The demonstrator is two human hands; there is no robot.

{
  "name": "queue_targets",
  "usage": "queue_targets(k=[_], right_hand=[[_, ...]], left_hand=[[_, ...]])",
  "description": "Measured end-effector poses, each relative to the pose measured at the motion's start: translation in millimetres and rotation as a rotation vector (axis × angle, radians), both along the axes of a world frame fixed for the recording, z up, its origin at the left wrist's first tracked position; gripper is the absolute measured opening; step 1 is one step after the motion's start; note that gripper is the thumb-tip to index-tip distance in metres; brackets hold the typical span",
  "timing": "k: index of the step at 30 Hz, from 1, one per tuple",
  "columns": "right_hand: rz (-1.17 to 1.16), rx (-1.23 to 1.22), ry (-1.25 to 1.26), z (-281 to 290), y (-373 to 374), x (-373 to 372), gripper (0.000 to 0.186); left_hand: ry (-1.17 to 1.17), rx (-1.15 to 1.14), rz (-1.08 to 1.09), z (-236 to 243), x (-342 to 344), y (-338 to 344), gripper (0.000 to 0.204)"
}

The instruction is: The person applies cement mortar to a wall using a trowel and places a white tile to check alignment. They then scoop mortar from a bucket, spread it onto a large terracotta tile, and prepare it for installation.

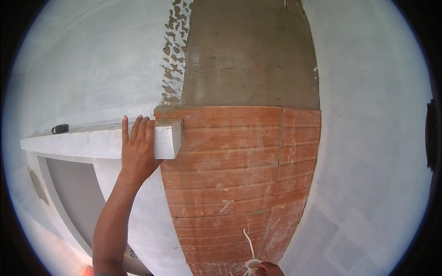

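My left hand (139,149) lies against the front of a white ledge (83,142), close to its right end. Its fingers are stretched upward to the ledge's top edge, and it holds nothing. At the lower edge of the view, my right hand (268,269) is partly cut off. Its fingers are closed at the rim of a small white round, cup-like thing (252,263); its exact kind cannot be made out. A thin white wire or strip (249,241) rises from beside it, in front of the reddish-brown wall tiles (221,184).
Above the tiles is a strip of grey mortar (251,55), with a chipped band (175,50) along its left side. A small black object (60,129) lies on the ledge's left part. Below the ledge is a white-framed grey opening (76,198). Pale walls (368,138) flank the tiles.
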State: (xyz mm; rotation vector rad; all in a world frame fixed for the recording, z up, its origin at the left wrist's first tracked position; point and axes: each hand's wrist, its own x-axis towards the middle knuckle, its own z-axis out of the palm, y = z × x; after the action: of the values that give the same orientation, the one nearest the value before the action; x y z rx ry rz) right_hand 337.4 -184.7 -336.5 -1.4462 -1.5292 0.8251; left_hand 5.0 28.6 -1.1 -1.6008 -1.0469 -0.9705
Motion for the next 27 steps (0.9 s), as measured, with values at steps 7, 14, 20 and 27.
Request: queue_targets(k=[7, 14, 20, 27], right_hand=[[0.183, 0.246, -0.516, 154, 40, 57, 0.027], [0.300, 0.450, -0.687, 501, 201, -55, 0.023], [-0.250, 0.674, -0.657, 703, 310, -51, 0.028], [-0.524, 0.712, -0.701, 659, 233, 145, 0.027]], left_hand=[[0.016, 0.032, 0.039, -3, -8, 7, 0.099], [-0.009, 0.093, -0.090, 3, -10, -4, 0.049], [-0.012, 0.084, -0.105, 0, -3, -2, 0.042], [-0.056, 0.025, -0.065, 2, 7, -2, 0.053]])
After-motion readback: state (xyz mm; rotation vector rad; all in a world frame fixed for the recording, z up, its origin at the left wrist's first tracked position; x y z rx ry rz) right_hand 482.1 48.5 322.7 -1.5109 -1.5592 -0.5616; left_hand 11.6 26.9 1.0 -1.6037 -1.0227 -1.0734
